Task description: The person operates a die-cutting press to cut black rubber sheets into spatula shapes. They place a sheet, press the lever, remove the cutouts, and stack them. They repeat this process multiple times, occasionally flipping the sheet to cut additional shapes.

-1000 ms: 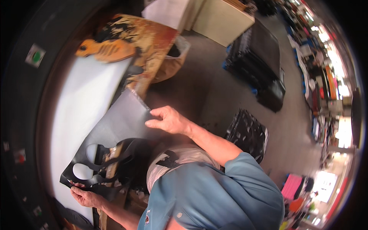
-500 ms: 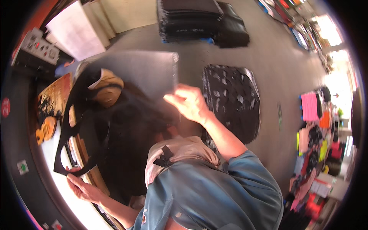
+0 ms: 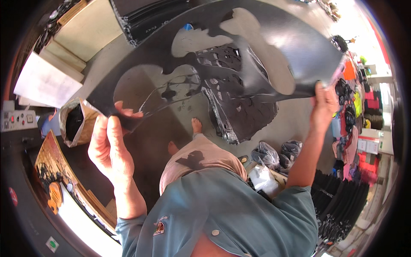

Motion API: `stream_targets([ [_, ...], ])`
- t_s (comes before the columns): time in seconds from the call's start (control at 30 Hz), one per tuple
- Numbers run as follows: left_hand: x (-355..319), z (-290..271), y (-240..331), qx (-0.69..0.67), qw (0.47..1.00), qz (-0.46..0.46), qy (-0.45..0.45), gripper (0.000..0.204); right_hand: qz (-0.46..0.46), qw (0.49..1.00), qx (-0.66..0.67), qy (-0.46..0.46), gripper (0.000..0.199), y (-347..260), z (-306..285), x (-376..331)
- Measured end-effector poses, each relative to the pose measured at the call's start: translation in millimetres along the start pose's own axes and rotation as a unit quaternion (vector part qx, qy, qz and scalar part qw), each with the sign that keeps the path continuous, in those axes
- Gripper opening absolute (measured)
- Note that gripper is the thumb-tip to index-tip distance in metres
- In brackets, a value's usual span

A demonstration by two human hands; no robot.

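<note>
Over on the left, an orange piece [image 3: 55,198] lies near the far edge of a white worktop [image 3: 81,218]. The left hand [image 3: 112,154] pinches the left corner of a black sheet [image 3: 302,47] full of cut-out holes, held up in mid-air with a black stack [image 3: 246,118] showing below, while the right hand [image 3: 323,106] grasps the sheet near its right end.

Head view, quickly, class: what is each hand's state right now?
Left hand: closed, pinching the left corner of the black cut-out sheet.
Right hand: closed, gripping the same sheet near its right end.
</note>
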State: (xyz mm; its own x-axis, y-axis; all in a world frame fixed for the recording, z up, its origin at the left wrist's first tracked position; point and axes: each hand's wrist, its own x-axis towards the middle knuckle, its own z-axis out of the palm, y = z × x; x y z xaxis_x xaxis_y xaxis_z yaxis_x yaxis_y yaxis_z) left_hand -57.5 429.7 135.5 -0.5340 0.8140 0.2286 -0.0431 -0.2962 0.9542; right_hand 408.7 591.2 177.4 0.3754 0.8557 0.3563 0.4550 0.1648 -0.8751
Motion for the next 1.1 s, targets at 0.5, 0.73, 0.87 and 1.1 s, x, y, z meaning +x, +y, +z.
stream_targets([
  [0.5,164,272,-132,-0.012,0.98,-0.181,-0.082,0.027,-0.136,0.958,-0.253,-0.012,0.036,69,-52,374],
  [0.73,206,337,-262,-0.001,0.964,-0.243,-0.107,0.027,-0.144,0.94,-0.304,-0.057,0.034,176,15,435],
  [0.87,222,309,-295,0.03,0.968,-0.225,-0.107,0.029,-0.033,0.983,-0.171,-0.063,0.036,204,23,401],
  [1.1,279,293,-307,0.003,0.965,-0.204,-0.166,0.028,0.04,0.99,-0.131,0.014,0.032,238,-22,337],
])
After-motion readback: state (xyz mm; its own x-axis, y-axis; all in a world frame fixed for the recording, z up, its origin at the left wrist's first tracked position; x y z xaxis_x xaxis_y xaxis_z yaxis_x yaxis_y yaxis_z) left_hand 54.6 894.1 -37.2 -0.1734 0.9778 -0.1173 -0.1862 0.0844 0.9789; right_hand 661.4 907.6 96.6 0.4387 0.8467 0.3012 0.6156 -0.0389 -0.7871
